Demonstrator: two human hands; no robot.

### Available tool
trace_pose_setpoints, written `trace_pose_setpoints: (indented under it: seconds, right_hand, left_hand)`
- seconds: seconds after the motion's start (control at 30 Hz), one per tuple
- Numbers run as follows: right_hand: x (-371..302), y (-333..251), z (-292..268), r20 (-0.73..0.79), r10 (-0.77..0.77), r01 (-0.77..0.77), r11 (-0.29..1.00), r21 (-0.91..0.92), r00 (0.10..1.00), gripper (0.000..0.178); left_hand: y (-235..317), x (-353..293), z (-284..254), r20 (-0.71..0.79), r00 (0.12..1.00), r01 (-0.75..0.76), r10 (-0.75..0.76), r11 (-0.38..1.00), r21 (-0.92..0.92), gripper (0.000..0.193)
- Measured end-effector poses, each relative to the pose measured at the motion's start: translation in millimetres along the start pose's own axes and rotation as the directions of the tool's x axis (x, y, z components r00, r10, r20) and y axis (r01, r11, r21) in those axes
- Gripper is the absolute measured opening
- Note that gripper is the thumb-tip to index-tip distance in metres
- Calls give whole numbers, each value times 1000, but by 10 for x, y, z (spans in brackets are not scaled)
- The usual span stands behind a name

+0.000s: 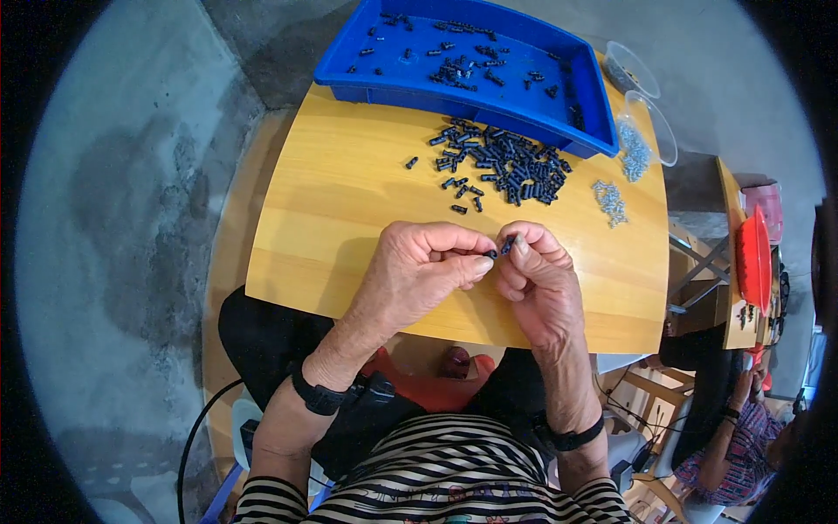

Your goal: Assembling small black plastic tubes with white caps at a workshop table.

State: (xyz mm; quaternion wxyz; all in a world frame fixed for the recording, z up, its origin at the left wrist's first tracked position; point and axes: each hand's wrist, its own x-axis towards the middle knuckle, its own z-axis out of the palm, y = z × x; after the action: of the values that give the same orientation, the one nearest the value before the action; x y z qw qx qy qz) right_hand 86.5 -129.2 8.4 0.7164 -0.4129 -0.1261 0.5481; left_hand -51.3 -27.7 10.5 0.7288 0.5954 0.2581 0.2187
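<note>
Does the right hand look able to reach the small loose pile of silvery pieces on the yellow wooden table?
Probably yes: bare yellow table lies between the right hand and the silvery pile, though that hand pinches a small black piece.

Left grip [415, 266] pinched, thumb [464, 272] to fingers [458, 239], just beside right grip [543, 284], likewise pinched; wrists [347, 342] sat bodyward of grips, forearms [285, 430] slanted inward.

The left hand [428, 258] and right hand [546, 284] hide parts of their black bits [508, 244]. The blue tray [524, 48] goes off the top. Things [626, 77] in the far cup [643, 65] look too small to tell.
</note>
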Motion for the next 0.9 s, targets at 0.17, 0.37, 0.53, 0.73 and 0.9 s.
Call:
trace_pose_setpoints:
  seconds: [0.17,0.37,0.53,0.73,0.9]
  right_hand:
    - [4,0,-13,-2,-18,18,1000,4,1000,13]
    - [6,3,-17,14,-47,47,999,-14,999,14]
    - [21,-128,-39,-107,-175,138,948,-286,979,8]
    - [172,-383,-362,394,-631,373,-174,-911,668,6]
    - [269,-393,-508,366,-572,195,-338,-921,734,2]
  left_hand:
    - [-14,13,20,8,1000,4,-4,1000,-14,15]
    - [11,24,36,1,1000,21,-21,1000,3,15]
    - [104,1,71,-29,998,48,-47,999,15,14]
    - [28,3,83,-67,998,10,-5,997,74,12]
    - [-18,-1,183,-54,998,-27,32,994,105,11]
